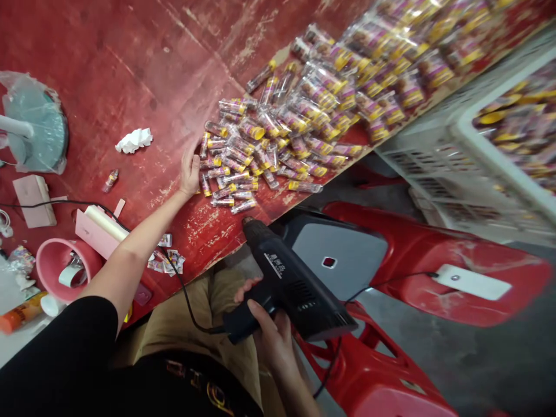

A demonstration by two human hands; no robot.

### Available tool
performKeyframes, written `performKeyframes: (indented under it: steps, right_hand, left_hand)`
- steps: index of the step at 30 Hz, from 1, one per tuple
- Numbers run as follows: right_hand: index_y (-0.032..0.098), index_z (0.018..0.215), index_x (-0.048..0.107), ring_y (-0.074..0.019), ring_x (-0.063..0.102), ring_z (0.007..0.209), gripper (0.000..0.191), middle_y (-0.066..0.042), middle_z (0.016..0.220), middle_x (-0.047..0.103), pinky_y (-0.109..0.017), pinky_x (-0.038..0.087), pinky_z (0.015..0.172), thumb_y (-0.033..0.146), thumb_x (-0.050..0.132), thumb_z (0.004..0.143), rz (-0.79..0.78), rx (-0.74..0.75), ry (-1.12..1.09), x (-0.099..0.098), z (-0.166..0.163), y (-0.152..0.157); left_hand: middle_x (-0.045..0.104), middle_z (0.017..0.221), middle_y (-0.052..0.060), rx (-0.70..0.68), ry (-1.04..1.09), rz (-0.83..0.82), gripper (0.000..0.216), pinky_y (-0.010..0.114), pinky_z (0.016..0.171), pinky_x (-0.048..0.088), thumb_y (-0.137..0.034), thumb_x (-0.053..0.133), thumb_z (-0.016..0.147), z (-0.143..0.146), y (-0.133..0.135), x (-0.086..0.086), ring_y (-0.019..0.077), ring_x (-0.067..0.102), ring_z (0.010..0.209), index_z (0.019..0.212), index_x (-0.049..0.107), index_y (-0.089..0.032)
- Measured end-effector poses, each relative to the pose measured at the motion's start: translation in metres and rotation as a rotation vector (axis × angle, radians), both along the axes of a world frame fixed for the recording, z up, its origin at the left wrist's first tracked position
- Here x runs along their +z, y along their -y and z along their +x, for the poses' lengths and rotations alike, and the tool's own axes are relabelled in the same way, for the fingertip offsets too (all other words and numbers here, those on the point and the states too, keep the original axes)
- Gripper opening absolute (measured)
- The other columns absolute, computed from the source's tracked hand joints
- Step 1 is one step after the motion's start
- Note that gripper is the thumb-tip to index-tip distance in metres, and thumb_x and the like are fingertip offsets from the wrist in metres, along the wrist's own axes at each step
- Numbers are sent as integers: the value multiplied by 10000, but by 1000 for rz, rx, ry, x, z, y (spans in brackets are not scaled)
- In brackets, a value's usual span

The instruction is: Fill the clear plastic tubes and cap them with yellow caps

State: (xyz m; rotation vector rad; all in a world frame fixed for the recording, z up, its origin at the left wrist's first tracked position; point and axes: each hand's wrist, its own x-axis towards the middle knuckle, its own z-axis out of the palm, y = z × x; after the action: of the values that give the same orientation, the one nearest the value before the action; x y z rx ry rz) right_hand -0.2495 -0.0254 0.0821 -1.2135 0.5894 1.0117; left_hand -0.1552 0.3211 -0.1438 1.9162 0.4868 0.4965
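Note:
My right hand (273, 336) grips the handle of a black heat gun (299, 284) near the table's front edge. Its nozzle points up and left, toward the near end of a pile of small clear tubes with yellow ends and purple labels (282, 127). At the left end of that pile, my left hand (190, 172) rests on the red table (99, 75) with its fingers stretched out along the outermost tubes. Several tubes lie in loose rows beside it. A black cord runs from the gun's handle across the table under my left forearm.
Red stools (486, 284) stand below the table at right, one bearing a white power bank (473, 282). A white crate (460, 133) of similar packs is at far right. Crumpled tissue (134, 141), a pink bucket (47, 266) and a pink box (95, 229) are at left.

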Motion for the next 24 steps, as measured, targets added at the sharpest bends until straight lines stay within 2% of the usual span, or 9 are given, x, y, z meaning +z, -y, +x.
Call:
performKeyframes:
  steps: [7,11,13,16,17,19,21,22,24]
  right_hand:
    - [232,1138,585,-180,638,865,407,-18,915,647,-399,518,935,368,743,789,98,-44,-23,-1,5,-4]
    - [234,1142,581,-171,629,870,407,-14,918,647,-407,509,963,367,737,790,51,-94,-4,-2,5,1]
    - [236,1136,581,-167,623,864,412,-11,917,644,-405,508,964,359,743,778,16,-126,7,-5,4,5]
    - [251,1150,565,-154,615,826,444,-2,933,627,-406,525,934,339,754,759,-7,-206,-2,-11,3,12]
    - [257,1158,559,-150,613,817,453,1,939,619,-406,530,922,332,756,756,-13,-229,-6,-14,2,14]
    - [262,1168,550,-147,609,813,466,3,939,607,-404,536,908,321,756,754,-23,-258,4,-17,2,19]
    - [263,1176,547,-153,607,826,468,3,928,600,-402,534,908,314,752,758,-30,-260,30,-20,4,22]
    - [265,1178,545,-156,606,831,466,2,927,598,-404,532,910,314,749,761,-29,-256,41,-21,5,24]
    - [273,1177,544,-156,602,833,459,2,940,595,-406,526,912,313,741,764,-20,-253,60,-22,11,26]
  left_hand:
    - [505,1546,100,69,-12,66,726,458,1243,256,-724,279,945,-2,16,6,245,417,1470,1472,499,-276]
    - [520,1530,107,80,-47,88,723,451,1243,247,-716,276,947,0,16,14,243,413,1469,1464,509,-268]
    - [467,1572,118,94,-57,129,755,462,1255,204,-721,253,946,-4,20,23,252,369,1497,1508,458,-261]
    - [270,1681,130,105,-65,305,878,507,1272,92,-787,339,886,-23,45,40,296,189,1574,1584,333,-255]
    - [216,1700,130,44,-90,370,946,526,1272,69,-822,416,833,-32,59,45,319,147,1583,1590,320,-263]
    - [287,1678,121,-250,-183,465,955,548,1270,69,-835,581,725,-50,92,51,347,194,1569,1516,458,-314]
    - [439,1603,100,-529,-264,512,713,567,1269,92,-728,610,799,-65,123,51,325,269,1551,1400,588,-345]
    - [489,1569,95,-609,-291,518,568,572,1265,120,-644,582,870,-70,134,49,305,306,1539,1348,629,-340]
    - [535,1533,97,-648,-326,516,400,576,1251,185,-502,513,958,-79,147,45,280,353,1521,1269,679,-311]
